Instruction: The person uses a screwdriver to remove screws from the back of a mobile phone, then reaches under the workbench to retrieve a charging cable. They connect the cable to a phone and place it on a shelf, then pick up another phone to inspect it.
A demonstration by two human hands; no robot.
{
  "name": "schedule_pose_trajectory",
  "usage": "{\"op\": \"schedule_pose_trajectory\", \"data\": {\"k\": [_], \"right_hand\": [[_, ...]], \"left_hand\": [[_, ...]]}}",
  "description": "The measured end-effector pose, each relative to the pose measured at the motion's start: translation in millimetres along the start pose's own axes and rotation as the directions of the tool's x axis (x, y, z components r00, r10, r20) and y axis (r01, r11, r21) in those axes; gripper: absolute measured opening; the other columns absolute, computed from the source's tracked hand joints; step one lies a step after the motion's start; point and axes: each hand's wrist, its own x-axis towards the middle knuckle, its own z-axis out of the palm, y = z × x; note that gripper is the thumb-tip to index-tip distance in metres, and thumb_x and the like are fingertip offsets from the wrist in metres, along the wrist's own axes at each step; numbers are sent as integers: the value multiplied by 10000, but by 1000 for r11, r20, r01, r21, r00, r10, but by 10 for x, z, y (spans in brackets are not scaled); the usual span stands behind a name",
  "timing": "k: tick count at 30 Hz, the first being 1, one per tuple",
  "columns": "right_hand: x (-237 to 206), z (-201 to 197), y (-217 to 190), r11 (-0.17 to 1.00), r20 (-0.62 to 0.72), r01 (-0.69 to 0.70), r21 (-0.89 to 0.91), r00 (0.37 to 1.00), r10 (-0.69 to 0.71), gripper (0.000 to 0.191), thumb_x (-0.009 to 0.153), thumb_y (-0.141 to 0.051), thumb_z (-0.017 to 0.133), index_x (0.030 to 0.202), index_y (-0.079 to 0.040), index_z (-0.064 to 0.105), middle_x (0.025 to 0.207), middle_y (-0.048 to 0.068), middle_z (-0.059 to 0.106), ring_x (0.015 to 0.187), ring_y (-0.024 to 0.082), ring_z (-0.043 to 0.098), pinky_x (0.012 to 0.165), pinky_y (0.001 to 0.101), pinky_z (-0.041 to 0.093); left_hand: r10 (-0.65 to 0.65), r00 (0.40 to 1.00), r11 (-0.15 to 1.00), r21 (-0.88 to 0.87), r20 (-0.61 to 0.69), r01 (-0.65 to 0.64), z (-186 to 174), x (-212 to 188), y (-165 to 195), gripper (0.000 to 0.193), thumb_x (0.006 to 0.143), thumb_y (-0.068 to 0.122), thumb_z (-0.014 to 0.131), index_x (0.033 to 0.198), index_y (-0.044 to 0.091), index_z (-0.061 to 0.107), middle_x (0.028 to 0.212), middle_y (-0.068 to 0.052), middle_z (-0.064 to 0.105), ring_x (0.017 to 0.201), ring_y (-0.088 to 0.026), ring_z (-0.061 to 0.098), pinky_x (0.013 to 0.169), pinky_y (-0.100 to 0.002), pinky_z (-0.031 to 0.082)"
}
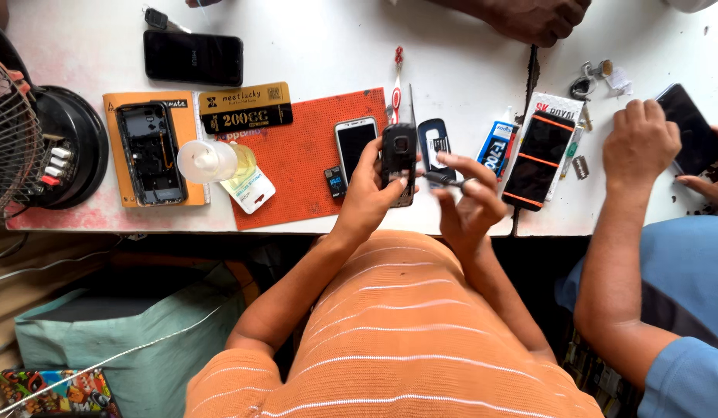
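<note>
between the two hands, above the near edge of the table (467, 70), the fingers (374, 159) of the left hand (367, 197) are clamped around a small dark phone (398, 159), thumb on one side and the rest wrapped behind it. the phone stands roughly upright in the head view, its long axis running away from the body toward the far side of the table, its top end pointing away. just to its right, the right hand (471, 203) pinches a thin dark tool (440, 178), fingers together on it, the tool lying nearly crosswise with its tip aimed left at the phone's lower half and almost touching it. farther out lie a red mat (305, 155), a white phone (353, 143) face up on it, and a black phone with orange bands (538, 159) to the right. a co-worker's hand (639, 143) rests well apart at the right.
</note>
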Motion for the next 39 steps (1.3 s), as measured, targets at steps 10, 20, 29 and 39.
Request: {"op": "schedule_pose_trajectory", "data": {"k": [10, 20, 29, 39], "right_hand": [[-326, 42, -108, 981, 221, -67, 183, 975, 25, 684, 862, 108, 811, 1346, -183, 425, 1143, 146, 587, 1004, 259, 680, 843, 343, 622], [-321, 23, -77, 972, 242, -87, 220, 970, 31, 623, 863, 108, 784, 1317, -174, 464, 1142, 147, 615, 1023, 261, 685, 851, 364, 623], [-309, 6, -64, 969, 275, -69, 235, 961, 2, 625, 863, 72, 793, 1331, -188, 470, 1130, 141, 624, 1028, 254, 689, 847, 353, 622], [-197, -13, -169, 924, 393, -85, 372, 917, -74, 634, 947, 209, 624, 1408, -178, 423, 1188, 178, 655, 1054, 296, 727, 842, 389, 686]], "left_hand": [[-205, 970, 962, -211, -131, 174, -248, -443, -329, 553, 880, -82, 628, 1378, 12, 408, 1135, -187, 698, 931, -221, 726, 749, -346, 645], [-220, 967, 959, -208, -126, 191, -240, -439, -358, 563, 879, -84, 622, 1387, -6, 391, 1172, -231, 685, 951, -255, 744, 764, -366, 660], [-284, 956, 956, -93, -78, 277, -192, -424, -47, 507, 880, -73, 597, 1353, -26, 419, 1156, -212, 695, 938, -244, 759, 762, -347, 679], [-363, 932, 932, 14, 2, 363, -323, -364, 81, 525, 845, -61, 658, 1337, -24, 477, 1031, -199, 686, 811, -239, 740, 665, -340, 656]]}}
